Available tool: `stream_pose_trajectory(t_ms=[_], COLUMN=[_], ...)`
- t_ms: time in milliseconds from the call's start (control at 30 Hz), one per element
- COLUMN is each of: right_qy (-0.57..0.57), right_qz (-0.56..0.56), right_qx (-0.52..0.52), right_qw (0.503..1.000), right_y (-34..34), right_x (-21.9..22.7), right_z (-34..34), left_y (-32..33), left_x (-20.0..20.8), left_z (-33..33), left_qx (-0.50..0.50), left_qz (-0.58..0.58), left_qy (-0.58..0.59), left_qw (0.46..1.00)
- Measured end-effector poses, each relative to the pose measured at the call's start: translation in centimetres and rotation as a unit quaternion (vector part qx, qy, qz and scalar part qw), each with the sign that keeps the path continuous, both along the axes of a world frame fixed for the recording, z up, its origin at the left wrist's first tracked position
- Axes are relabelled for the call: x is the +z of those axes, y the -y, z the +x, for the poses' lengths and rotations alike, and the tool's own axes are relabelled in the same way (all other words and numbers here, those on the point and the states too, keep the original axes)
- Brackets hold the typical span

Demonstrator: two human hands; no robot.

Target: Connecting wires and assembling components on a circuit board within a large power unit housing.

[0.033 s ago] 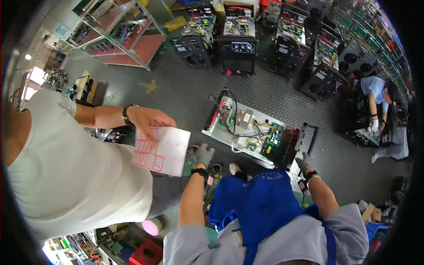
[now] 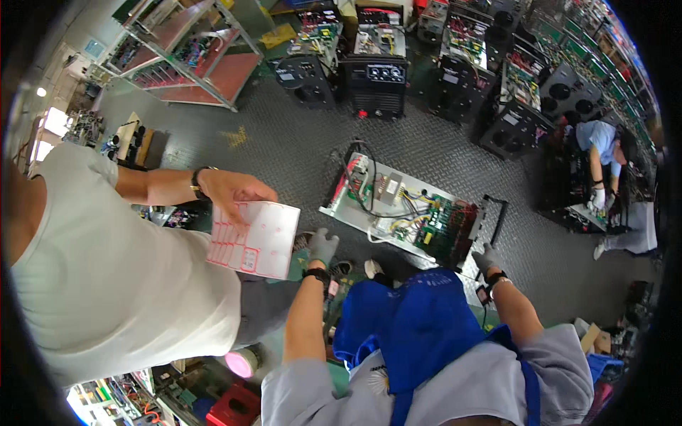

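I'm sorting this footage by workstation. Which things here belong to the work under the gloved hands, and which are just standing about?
In hand:
- open machine chassis with circuit boards and wiring, on the floor
- left hand, gloved, near its front edge
- right hand, gloved, at its right end

Standing about:
- sheet of red labels held by a co-worker
- black cased machines behind
- metal rack

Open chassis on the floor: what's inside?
Inside the chassis: a green circuit board, a grey metal block, black cables and yellow wires. Its near edge is hidden behind the blue apron.
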State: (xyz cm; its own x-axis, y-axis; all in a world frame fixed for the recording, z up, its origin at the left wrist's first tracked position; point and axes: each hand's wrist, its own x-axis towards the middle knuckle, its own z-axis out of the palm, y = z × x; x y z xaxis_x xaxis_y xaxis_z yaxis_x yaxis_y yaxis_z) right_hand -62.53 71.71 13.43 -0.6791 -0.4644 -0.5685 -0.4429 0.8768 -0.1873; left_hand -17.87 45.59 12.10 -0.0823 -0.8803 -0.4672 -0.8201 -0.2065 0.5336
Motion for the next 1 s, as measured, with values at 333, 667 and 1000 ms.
stream_pose_trajectory(t_ms=[333, 667, 1000], right_qy=[0.037, 0.025, 0.028], right_qz=[0.117, 0.154, 0.202], right_qx=[-0.024, -0.070, -0.084], right_qw=[0.992, 0.985, 0.975], right_y=[-0.8, -5.1, -6.0], right_x=[1.8, -0.8, -2.1], right_z=[1.5, 6.2, 7.5], left_y=[2.7, 7.7, 7.0], left_x=[0.5, -4.2, -7.1], left_z=[0.3, 2.1, -0.4], left_qx=[0.000, -0.063, 0.042], left_qz=[-0.003, 0.098, 0.097], left_qy=[0.118, 0.088, -0.171], left_qw=[0.993, 0.989, 0.980])
